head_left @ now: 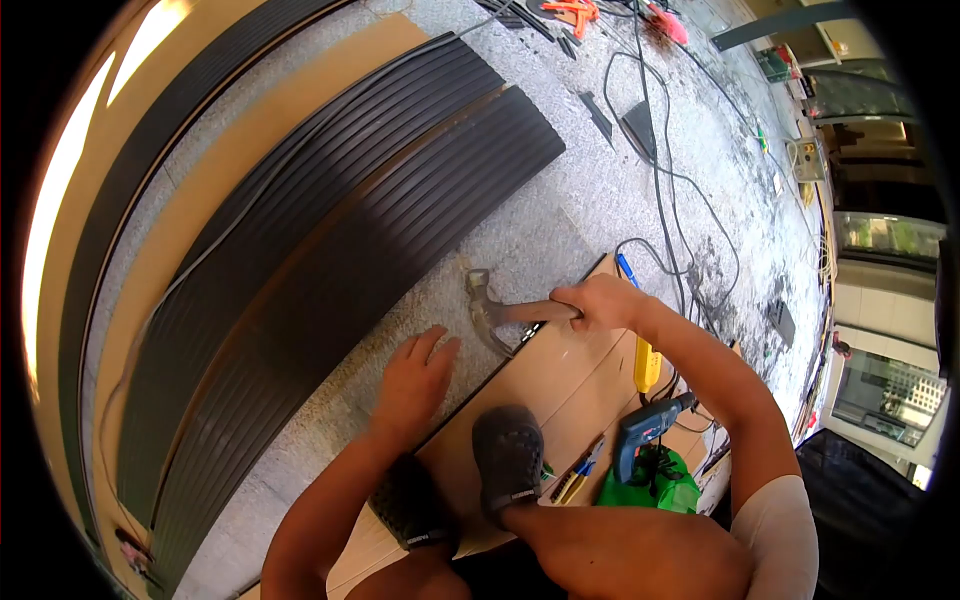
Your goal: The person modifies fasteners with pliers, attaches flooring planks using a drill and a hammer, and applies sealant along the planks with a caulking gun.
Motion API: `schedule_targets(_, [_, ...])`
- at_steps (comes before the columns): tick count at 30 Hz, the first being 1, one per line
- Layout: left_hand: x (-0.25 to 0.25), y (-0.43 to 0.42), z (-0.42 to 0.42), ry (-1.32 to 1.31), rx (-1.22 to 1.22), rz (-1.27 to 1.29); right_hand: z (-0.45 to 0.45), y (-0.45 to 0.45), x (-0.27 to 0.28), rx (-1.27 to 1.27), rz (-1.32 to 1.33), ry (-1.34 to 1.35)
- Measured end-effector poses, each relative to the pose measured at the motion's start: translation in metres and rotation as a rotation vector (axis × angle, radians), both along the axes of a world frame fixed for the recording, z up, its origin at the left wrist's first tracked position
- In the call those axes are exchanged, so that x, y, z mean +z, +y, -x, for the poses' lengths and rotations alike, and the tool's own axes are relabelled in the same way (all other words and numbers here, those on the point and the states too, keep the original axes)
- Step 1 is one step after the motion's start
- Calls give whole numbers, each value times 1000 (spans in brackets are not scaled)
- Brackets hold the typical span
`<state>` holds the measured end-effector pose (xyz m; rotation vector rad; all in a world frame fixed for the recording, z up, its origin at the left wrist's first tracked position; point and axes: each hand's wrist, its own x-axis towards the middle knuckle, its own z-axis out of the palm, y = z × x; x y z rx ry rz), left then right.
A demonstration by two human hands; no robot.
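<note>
My right hand (602,302) is wrapped round the wooden handle of a claw hammer (487,308). The hammer's metal head is at the edge of a tan board (580,365), near a small shiny metal piece (531,333); whether they touch I cannot tell. My left hand (415,388) is empty with its fingers apart, just beyond the board's dark edge and over the grey floor. A dark clog (507,455) on one of my feet presses on the board, and a second dark clog (412,500) is beside it, below my left hand.
Long dark ribbed panels (370,220) lie to the left. A blue power drill (650,430), yellow power strip (646,366), pliers (580,470) and green bag (672,480) are by my right knee. Black cables (655,170) cross the grey floor (560,215). An orange tool (574,15) lies far off.
</note>
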<state>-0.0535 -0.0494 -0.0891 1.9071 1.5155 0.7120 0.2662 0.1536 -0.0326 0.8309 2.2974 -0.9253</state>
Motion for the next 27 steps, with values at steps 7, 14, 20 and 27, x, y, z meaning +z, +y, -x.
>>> schedule_targets(7, [-23,67,-33,37,-43,-95,1,35,-18,181,1,9])
schedule_targets(14, [-40,79,-35,22,-43,-41,10,60,-23,320,-63,-19])
schedule_targets(20, [-44,64,-37,30,39,-19,8,82,-42,402,-205,99])
schedule_targets(27, [-52,33,-43,48,141,-36,78,112,-47,718,-438,354])
